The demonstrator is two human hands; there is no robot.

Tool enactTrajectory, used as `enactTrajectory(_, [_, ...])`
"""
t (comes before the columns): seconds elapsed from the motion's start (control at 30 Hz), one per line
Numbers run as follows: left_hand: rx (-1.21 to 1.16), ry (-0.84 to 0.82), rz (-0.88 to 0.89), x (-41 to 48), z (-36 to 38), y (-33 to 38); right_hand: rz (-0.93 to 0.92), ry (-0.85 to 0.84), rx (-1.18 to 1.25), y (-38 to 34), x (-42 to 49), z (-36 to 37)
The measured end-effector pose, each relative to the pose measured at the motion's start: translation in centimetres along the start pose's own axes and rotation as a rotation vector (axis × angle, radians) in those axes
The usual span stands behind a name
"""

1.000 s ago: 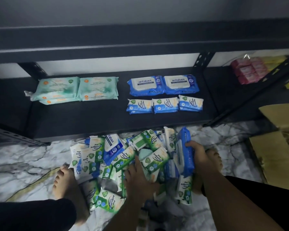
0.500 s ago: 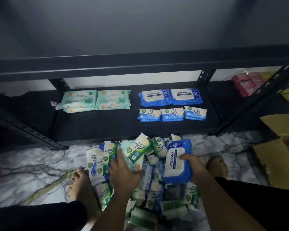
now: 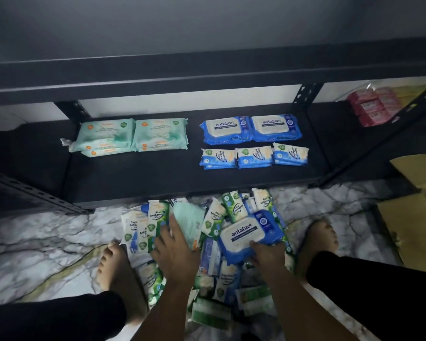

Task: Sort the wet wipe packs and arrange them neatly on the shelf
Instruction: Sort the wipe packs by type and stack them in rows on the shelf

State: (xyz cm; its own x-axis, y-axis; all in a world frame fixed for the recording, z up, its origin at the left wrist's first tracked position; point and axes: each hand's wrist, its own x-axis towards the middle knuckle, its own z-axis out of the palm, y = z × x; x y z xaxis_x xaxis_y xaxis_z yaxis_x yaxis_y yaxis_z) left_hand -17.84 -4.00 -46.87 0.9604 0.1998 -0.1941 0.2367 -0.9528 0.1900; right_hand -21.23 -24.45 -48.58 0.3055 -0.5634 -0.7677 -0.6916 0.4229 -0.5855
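Blue antabax pack [image 3: 250,233] lies label up on the floor pile [image 3: 234,210], just beyond the right hand [image 3: 268,254], whose fingers [image 3: 257,245] curl over its near edge. Long axis runs crosswise, roughly parallel to the shelf [image 3: 158,178] front. Matching shelved antabax packs [image 3: 251,129] lie straight ahead of those fingers, well apart; the right hand is nearer. Left hand [image 3: 177,252] lays extended fingers [image 3: 174,225] on a pale green pack [image 3: 190,219]; grip cannot be told. Half a second ago the blue pack stood on end, label running lengthwise away from the person
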Motion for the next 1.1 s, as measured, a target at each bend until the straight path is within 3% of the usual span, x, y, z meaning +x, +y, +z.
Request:
enactTrajectory(0.13, [-0.133,-0.095,-0.049,0.8,0.5,-1.8,-0.27,0.069,-0.466,-0.8,-1.4,-0.6])
enactTrajectory(0.23, [-0.3,-0.147,-0.105,1.7,0.9,-3.2,-0.443,0.085,-1.142,-1.3,-2.0,-0.9])
enactTrajectory(0.3, [-0.275,-0.196,-0.157,2.5,1.9,-4.4,-0.626,-0.025,-1.532,-0.9,-1.8,-0.8])
enactTrajectory(0.37, [-0.334,-0.221,-0.186,3.1,2.4,-5.2,-0.775,-0.134,-1.69,-0.4,-1.0,-0.7])
enactTrajectory(0.47, [-0.523,-0.222,-0.142,2.4,1.1,-4.3,-0.805,-0.109,-1.774,-0.7,-0.3,-0.6])
enactTrajectory(0.53, [-0.537,-0.128,0.004,1.5,0.5,-3.2,-0.81,-0.08,-1.8,-1.1,-0.2,-0.6])
enactTrajectory(0.6, [-0.414,0.051,0.238,0.5,0.4,-2.3,-0.82,-0.066,-1.765,-1.3,-0.2,-0.7])
enactTrajectory(0.67, [-0.259,0.124,0.363,0.2,0.5,-1.5,-0.813,-0.065,-1.724,-1.4,-0.1,-1.0])
enactTrajectory(0.8, [-0.012,-0.079,0.398,0.0,1.5,-1.8,-0.793,-0.028,-1.689,-0.5,0.3,-1.3])
enactTrajectory(0.93, [-0.027,-0.34,0.402,0.3,3.3,-4.9,-0.799,-0.021,-1.664,0.0,0.3,-1.2])
enactTrajectory(1.1, [-0.055,-0.348,0.381,0.6,3.2,-5.7,-0.835,-0.066,-1.681,0.0,0.5,-1.1])
